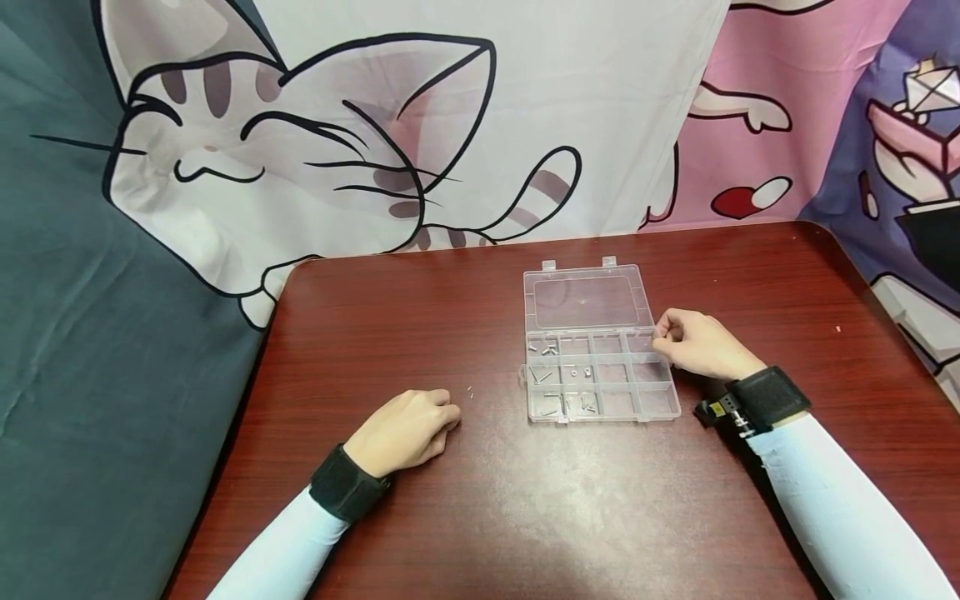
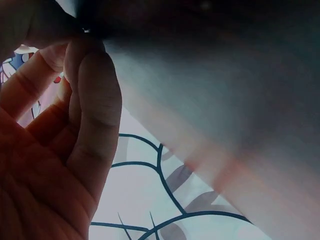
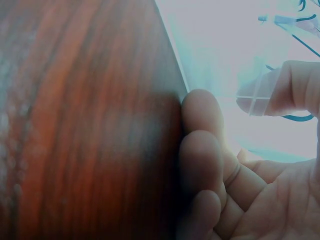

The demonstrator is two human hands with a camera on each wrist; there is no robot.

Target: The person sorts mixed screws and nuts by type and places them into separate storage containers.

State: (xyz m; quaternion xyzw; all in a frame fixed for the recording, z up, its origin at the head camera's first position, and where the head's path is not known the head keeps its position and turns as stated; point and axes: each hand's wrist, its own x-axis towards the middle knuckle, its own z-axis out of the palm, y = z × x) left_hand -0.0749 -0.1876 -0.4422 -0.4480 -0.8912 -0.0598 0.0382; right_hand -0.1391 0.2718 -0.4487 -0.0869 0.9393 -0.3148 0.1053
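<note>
A clear plastic compartment box (image 1: pixel 618 371) lies on the table with its lid (image 1: pixel 588 302) folded back. Small metal screws (image 1: pixel 540 377) lie in several of its left and middle compartments. At the box's right edge, my right hand (image 1: pixel 701 343) holds the side wall; the right wrist view shows the thumb (image 3: pixel 260 97) behind clear plastic and curled fingers along the outside. My left hand (image 1: pixel 405 429) rests on the table left of the box, fingers bent down. Its fingertips meet the thumb in the dark left wrist view; whether anything is pinched there is unclear.
Tiny pale pieces (image 1: pixel 471 392) lie on the brown table (image 1: pixel 390 317) between the left hand and the box. Another small bit (image 1: pixel 837 328) sits far right. A cat-print cloth (image 1: pixel 600 100) hangs behind the table's back edge.
</note>
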